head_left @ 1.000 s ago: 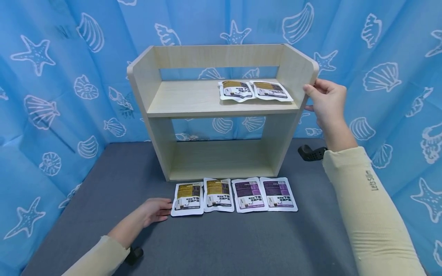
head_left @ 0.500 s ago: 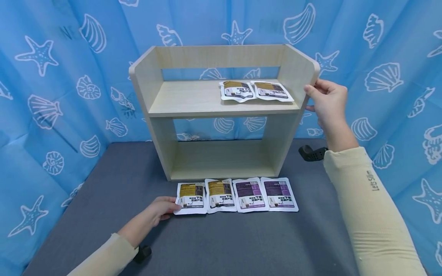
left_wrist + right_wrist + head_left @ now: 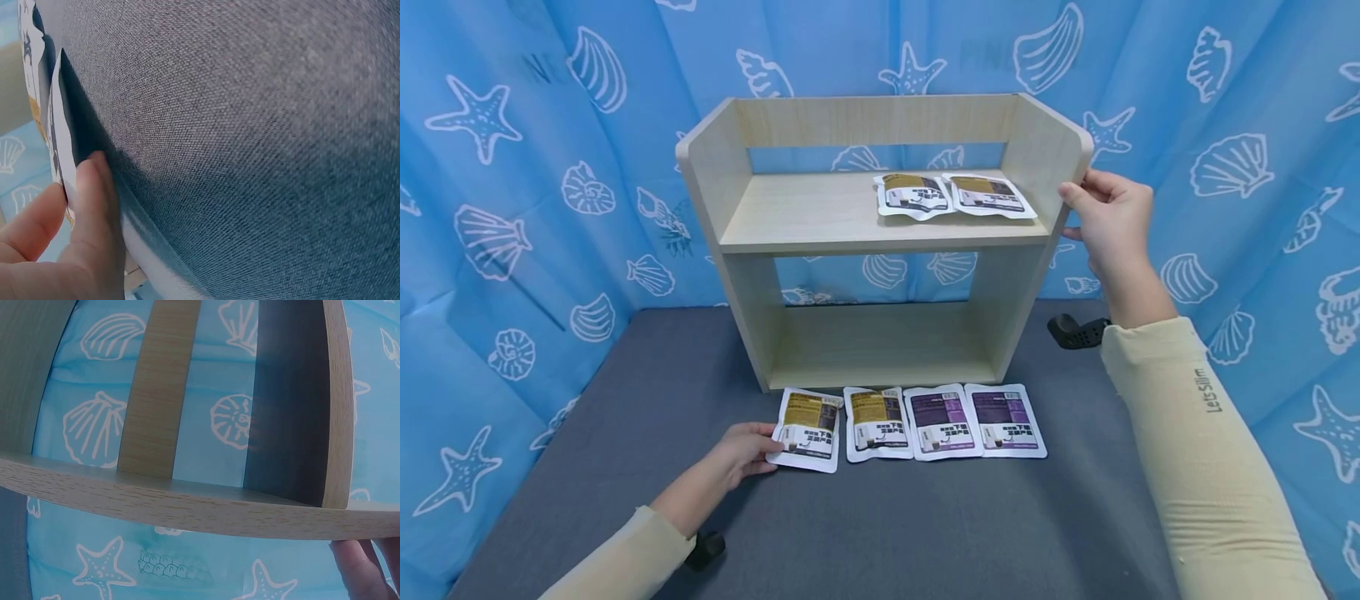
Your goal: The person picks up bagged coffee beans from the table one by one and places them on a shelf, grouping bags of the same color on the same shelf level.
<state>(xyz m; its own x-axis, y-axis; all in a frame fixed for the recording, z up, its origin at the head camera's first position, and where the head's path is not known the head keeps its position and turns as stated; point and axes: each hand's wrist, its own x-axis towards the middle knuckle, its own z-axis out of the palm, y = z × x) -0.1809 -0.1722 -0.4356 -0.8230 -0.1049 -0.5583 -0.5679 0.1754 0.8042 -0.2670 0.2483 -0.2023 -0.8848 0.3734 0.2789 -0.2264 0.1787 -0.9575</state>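
Observation:
My left hand (image 3: 747, 452) pinches the lower left corner of a white pouch with a yellow-brown label (image 3: 807, 429), the leftmost in a row on the table. In the left wrist view, thumb and fingers grip this pouch (image 3: 60, 134) by its edge, and it tilts up off the cloth. Beside it lie a second yellow-brown pouch (image 3: 877, 423) and two purple-labelled pouches (image 3: 942, 422). Up at the right, my right hand (image 3: 1112, 218) grips the front edge of the right side panel of a pale wooden shelf (image 3: 880, 243), thumb at the front.
Two more yellow-brown pouches (image 3: 951, 197) lie on the shelf's upper board, toward the right. The shelf's lower board (image 3: 880, 346) stands just behind the row. A grey cloth (image 3: 925, 533) covers the table, and a blue shell-print curtain (image 3: 587, 150) hangs behind and at both sides.
My left hand first lay at the leftmost pouch's side, then took hold of its corner. The pouch has tilted and drawn slightly away from its neighbour. My right hand stays on the shelf panel.

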